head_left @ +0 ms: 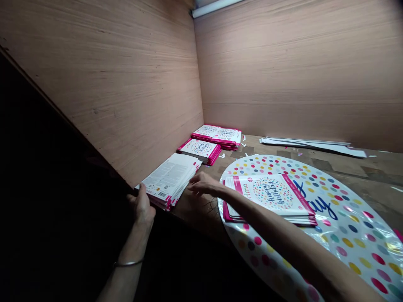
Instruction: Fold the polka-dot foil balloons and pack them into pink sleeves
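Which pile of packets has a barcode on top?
The pile between the left hand and right hand: its top shows a barcode and small print; the other piles show happy birthday.

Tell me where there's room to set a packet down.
The roomiest patch is on the dotted disc, right of its packet pile. Some tabletop shows between disc and white strips, with few scraps. Crowded along the left panel: packet stacks, left hand, right hand.
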Demonstrator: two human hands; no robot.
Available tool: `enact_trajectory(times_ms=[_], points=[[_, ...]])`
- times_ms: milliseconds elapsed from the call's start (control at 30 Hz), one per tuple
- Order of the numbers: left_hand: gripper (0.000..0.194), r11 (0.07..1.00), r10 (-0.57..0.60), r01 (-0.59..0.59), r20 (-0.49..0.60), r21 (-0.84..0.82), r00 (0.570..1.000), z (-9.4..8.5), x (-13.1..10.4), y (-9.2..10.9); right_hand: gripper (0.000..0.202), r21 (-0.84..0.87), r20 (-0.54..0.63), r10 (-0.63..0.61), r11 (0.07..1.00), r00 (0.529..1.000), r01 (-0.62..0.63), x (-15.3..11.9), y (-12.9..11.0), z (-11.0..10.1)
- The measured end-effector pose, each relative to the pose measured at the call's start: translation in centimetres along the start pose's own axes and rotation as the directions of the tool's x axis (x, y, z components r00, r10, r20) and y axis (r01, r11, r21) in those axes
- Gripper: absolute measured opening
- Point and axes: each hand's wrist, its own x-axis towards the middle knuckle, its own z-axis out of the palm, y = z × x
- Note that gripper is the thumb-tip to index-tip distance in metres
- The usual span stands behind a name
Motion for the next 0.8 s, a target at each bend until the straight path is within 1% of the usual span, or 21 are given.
enact_trajectory(times_ms=[33,67,100,133,167,200,233,267,300,333,367,400,433,500,533,600,700,800], points=[[0.031,0.998,0.067,-0.068,0.014,0.019,0.998,-0.3,-1.0,0.4,0.025,-0.040,-0.015,-0.013,0.999,1.000,0.012,-1.1,0.4,-2.1],[0.037,0.985,0.163,-0.166,0.059,0.048,0.985,-0.6,-2.3,0.8,0.031,-0.083,-0.042,-0.029,0.996,0.999,0.026,-2.4,1.0,-4.6],[0.044,0.949,0.286,-0.302,0.156,0.090,0.946,-0.7,-4.0,0.9,0.040,-0.128,-0.070,-0.044,0.991,0.997,0.035,-3.8,1.7,-7.1],[0.048,0.885,0.397,-0.450,0.307,0.122,0.865,-0.7,-5.9,0.9,0.048,-0.172,-0.099,-0.043,0.985,0.994,0.026,-5.3,2.4,-9.7],[0.052,0.799,0.460,-0.586,0.487,0.138,0.742,-0.5,-7.9,0.7,0.055,-0.251,-0.134,-0.036,0.968,0.990,0.001,-6.8,3.2,-12.0],[0.056,0.705,0.464,-0.699,0.670,0.115,0.579,0.0,-9.8,0.2,0.061,-0.415,-0.151,-0.024,0.909,0.988,-0.042,-8.2,4.0,-14.1],[0.059,0.624,0.428,-0.780,0.811,0.055,0.399,0.5,-11.7,-0.3,0.066,-0.533,-0.154,0.014,0.841,0.988,-0.095,-9.5,4.8,-15.9],[0.063,0.553,0.358,-0.833,0.907,-0.014,0.222,1.2,-13.3,-1.0,0.068,-0.626,-0.152,0.056,0.767,0.987,-0.139,-10.7,5.6,-17.2],[0.066,0.494,0.276,-0.865,0.959,-0.085,0.063,1.9,-14.7,-1.7,0.069,-0.685,-0.143,0.100,0.708,0.985,-0.171,-11.7,6.4,-18.1],[0.068,0.445,0.191,-0.885,0.980,-0.140,-0.059,2.7,-15.7,-2.4,0.067,-0.708,-0.130,0.138,0.680,0.982,-0.190,-12.5,7.1,-18.6],[0.069,0.399,0.106,-0.901,0.985,-0.169,-0.138,3.4,-16.5,-3.0,0.065,-0.713,-0.118,0.161,0.673,0.980,-0.197,-13.1,7.7,-18.9],[0.068,0.357,0.029,-0.917,0.983,-0.178,-0.180,4.1,-17.0,-3.5,0.064,-0.710,-0.111,0.170,0.676,0.979,-0.198,-13.5,8.2,-19.1],[0.066,0.320,-0.034,-0.931,0.980,-0.176,-0.197,4.7,-17.2,-3.8,0.063,-0.704,-0.111,0.170,0.682,0.979,-0.198,-13.8,8.6,-19.1],[0.061,0.269,-0.110,-0.949,0.973,-0.165,-0.201,5.6,-17.4,-4.1,0.063,-0.699,-0.119,0.165,0.686,0.979,-0.200,-14.2,9.1,-19.0],[0.059,0.254,-0.126,-0.953,0.972,-0.162,-0.199,5.8,-17.3,-4.1,0.062,-0.696,-0.123,0.160,0.690,0.979,-0.200,-14.4,9.2,-19.0],[0.057,0.237,-0.120,-0.957,0.973,-0.167,-0.199,5.9,-17.2,-4.1,0.059,-0.689,-0.134,0.144,0.698,0.980,-0.197,-15.0,9.2,-18.9],[0.054,0.198,-0.064,-0.963,0.978,-0.185,-0.201,5.1,-17.4,-4.3,0.055,-0.685,-0.152,0.083,0.709,0.985,-0.166,-16.4,9.4,-18.4],[0.052,0.159,-0.018,-0.960,0.971,-0.231,-0.237,3.6,-17.9,-4.3,0.057,-0.703,-0.154,0.027,0.700,0.988,-0.129,-18.3,10.0,-17.5]])
